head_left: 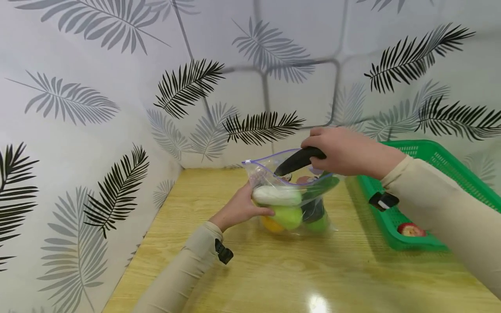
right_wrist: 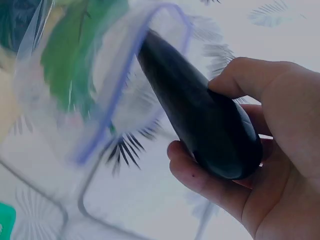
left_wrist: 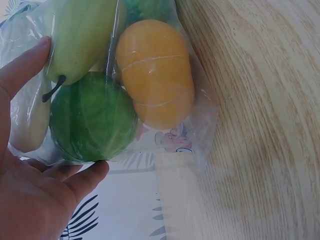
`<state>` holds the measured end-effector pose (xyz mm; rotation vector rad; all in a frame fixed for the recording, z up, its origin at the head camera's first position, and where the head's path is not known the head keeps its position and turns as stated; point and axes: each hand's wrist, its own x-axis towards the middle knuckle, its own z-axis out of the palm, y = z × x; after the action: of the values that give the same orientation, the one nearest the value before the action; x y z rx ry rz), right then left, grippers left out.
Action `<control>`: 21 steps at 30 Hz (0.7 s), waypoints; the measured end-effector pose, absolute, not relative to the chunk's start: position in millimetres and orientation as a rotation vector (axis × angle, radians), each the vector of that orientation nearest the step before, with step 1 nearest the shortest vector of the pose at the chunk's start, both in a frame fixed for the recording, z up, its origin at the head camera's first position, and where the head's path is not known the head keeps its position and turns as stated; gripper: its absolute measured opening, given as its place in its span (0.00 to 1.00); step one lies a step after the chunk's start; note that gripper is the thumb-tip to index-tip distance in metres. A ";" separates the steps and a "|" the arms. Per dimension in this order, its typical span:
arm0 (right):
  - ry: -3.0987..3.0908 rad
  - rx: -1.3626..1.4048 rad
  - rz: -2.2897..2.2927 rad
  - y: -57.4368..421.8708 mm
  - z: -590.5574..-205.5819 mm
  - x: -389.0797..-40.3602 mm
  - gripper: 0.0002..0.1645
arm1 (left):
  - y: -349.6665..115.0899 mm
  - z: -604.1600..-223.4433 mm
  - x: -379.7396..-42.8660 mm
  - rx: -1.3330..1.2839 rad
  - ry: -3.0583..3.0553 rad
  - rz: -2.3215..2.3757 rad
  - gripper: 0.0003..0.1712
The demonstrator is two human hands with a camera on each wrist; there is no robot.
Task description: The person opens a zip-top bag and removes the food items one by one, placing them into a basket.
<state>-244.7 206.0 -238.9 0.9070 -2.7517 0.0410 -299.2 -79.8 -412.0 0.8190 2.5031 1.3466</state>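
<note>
A clear zip bag (head_left: 297, 185) with a purple seal stands on the table, its mouth open. My left hand (head_left: 240, 208) grips its left side, thumb in front and fingers behind. Through the plastic show a yellow-green pear (left_wrist: 82, 35), a round green striped fruit (left_wrist: 92, 117), an orange lobed piece (left_wrist: 155, 75) and a long white piece (head_left: 277, 195). Above the opening, my right hand (head_left: 340, 150) holds a dark eggplant (right_wrist: 200, 115) by its thick end. The eggplant's narrow end points down into the bag's mouth. Beside the seal, a green leafy piece (right_wrist: 75, 50) shows.
A green plastic basket (head_left: 385, 217) stands to the right, partly behind my right forearm. In its near corner lies a red fruit piece (head_left: 411, 229) with a pale face. The wooden table (head_left: 266, 278) meets a leaf-patterned wall covering (head_left: 242, 100) at the back and left.
</note>
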 end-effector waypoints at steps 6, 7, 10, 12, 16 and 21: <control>-2.745 0.763 0.001 253.6 -218.7 -221.5 0.21 | -76.2 -407.6 -303.3 0.848 2.495 1.331 0.71; -2.749 0.728 -0.009 262.1 -216.7 -219.0 0.22 | -76.3 -406.9 -304.5 0.851 2.500 1.331 0.72; -2.753 0.657 -0.011 287.5 -215.4 -214.3 0.23 | -77.7 -407.3 -306.2 0.849 2.501 1.351 0.71; -2.765 0.603 -0.001 304.8 -219.0 -211.7 0.24 | -79.1 -409.2 -305.0 0.839 2.495 1.355 0.72; -2.808 0.472 0.019 342.1 -235.8 -205.5 0.24 | -79.4 -412.8 -301.7 0.834 2.482 1.355 0.72; -2.944 0.386 -0.021 385.1 -265.8 -205.6 0.25 | -79.0 -409.3 -302.8 0.828 2.505 1.354 0.71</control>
<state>-205.6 385.1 -265.8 0.3856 -2.9440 -0.0206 -302.8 -79.0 -409.3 0.8279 2.5047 1.3545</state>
